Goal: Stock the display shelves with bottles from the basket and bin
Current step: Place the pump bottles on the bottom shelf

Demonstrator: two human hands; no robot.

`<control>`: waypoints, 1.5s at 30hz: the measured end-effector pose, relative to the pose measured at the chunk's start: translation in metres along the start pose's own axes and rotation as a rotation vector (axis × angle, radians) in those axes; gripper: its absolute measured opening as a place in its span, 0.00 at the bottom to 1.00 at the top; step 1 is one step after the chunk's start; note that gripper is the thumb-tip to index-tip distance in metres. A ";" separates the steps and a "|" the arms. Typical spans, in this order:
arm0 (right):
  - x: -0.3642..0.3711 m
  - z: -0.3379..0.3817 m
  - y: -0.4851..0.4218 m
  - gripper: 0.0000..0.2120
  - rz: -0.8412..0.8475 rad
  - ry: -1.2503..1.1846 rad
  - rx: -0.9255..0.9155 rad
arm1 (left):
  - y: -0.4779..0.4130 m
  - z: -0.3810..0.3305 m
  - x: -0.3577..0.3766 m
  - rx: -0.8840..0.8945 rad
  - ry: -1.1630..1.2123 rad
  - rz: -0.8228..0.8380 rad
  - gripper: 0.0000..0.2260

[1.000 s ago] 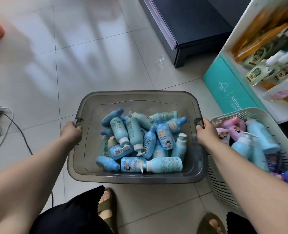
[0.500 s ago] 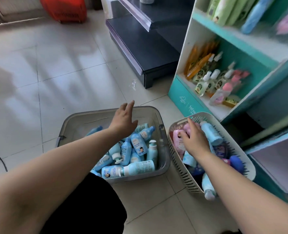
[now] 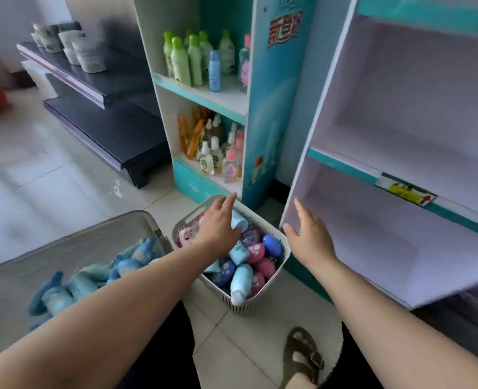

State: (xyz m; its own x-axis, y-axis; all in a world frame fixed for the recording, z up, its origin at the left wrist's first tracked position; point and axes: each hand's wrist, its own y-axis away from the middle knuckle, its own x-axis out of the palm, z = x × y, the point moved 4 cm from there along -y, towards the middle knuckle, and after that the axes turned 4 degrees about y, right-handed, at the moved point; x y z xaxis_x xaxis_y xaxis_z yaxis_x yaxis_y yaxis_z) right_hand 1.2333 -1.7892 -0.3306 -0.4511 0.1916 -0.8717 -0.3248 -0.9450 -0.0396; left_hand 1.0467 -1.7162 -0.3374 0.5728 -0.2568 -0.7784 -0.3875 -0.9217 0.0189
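red characters [image 3: 284,28] on teal display shelf [image 3: 268,113] blurred, yellow shelf-edge label [image 3: 404,192] illegible

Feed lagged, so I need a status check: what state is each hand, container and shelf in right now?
Basket, upright, full of jumbled bottles.
Bin, upright, blue bottles lying inside.
Teal shelf unit, stocked with upright bottles.
Left hand, open, over the basket.
Right hand, open, holding nothing.
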 end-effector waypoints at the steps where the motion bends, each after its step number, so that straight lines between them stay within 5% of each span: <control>1: -0.011 -0.013 0.005 0.30 -0.020 0.004 0.021 | -0.002 -0.017 0.011 0.027 0.005 0.008 0.35; 11: -0.028 -0.089 0.011 0.29 -0.118 -0.038 0.134 | -0.030 -0.073 0.087 0.156 0.049 0.092 0.33; 28: 0.167 -0.078 -0.030 0.30 0.340 -0.118 0.103 | -0.072 0.134 0.113 -0.207 -0.199 0.172 0.33; 40: 0.259 -0.031 -0.085 0.35 0.492 -0.029 0.035 | -0.084 0.185 0.127 -0.494 -0.118 0.133 0.40; 45: 0.250 -0.029 -0.096 0.38 0.473 0.060 0.143 | -0.083 0.181 0.126 -0.552 -0.081 0.104 0.30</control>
State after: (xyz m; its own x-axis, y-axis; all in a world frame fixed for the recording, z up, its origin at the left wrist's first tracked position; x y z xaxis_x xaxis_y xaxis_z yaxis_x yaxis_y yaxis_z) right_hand 1.1759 -1.6586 -0.5587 -0.5293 -0.2688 -0.8047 -0.2085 -0.8782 0.4305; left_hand 1.0201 -1.6197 -0.5503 0.4865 -0.3510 -0.8000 0.0084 -0.9138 0.4061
